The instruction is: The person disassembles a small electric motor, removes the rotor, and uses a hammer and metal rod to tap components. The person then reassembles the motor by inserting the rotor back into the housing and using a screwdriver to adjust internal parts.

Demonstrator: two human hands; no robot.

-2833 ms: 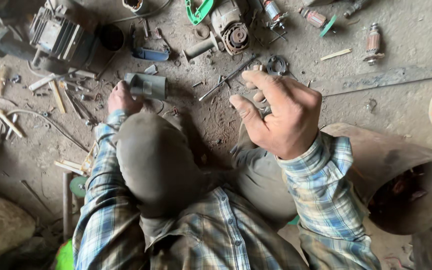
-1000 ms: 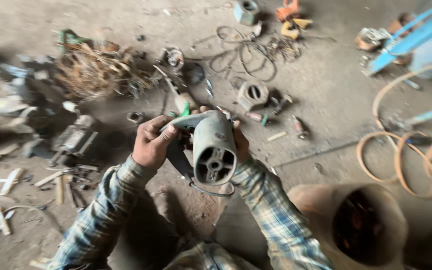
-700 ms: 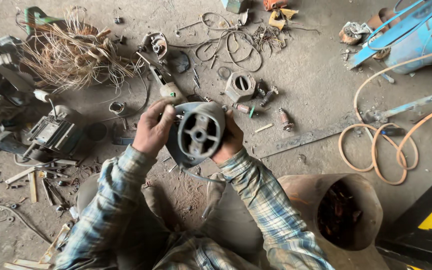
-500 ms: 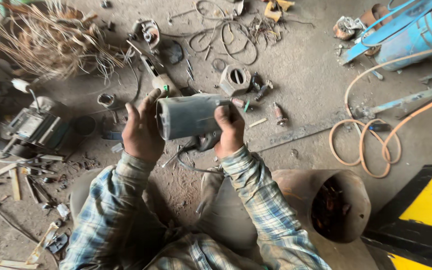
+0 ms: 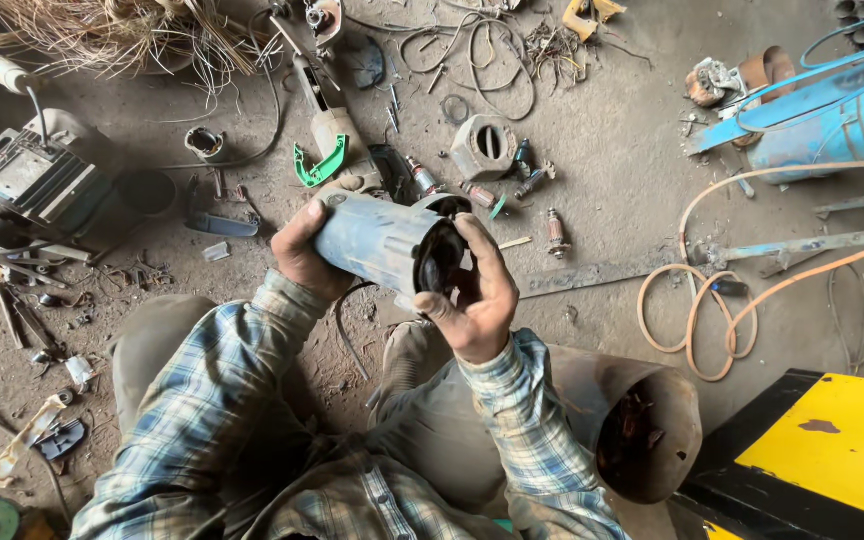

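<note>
Head view, containers: a rusty round drum (image 5: 642, 425) lies on its side by the person's right knee, mouth toward the lower right; inside is dark with some rusty scraps, not clear what. A blue barrel (image 5: 832, 125) lies at the upper right; its contents are hidden.
Head view, held thing: a grey-blue cylindrical motor housing (image 5: 377, 240) is held above the dirt floor (image 5: 612, 180), in front of the knees, between both hands.
Head view, axis: its long axis runs from upper left to lower right, slightly tilted; the open dark end faces right, toward the right palm.
Head view, left hand: left hand (image 5: 302, 255) grips the closed left end, fingers curled around the shell, thumb on top.
Head view, right hand: right hand (image 5: 477, 295) cups the open end, palm up, fingers curled over the rim, holding it.
Head view, arms: both plaid sleeves bend inward from the lower frame.
Head view, around: an orange hose (image 5: 697, 320) coils on the right; a green clip (image 5: 322, 165) lies just beyond the housing.
</note>
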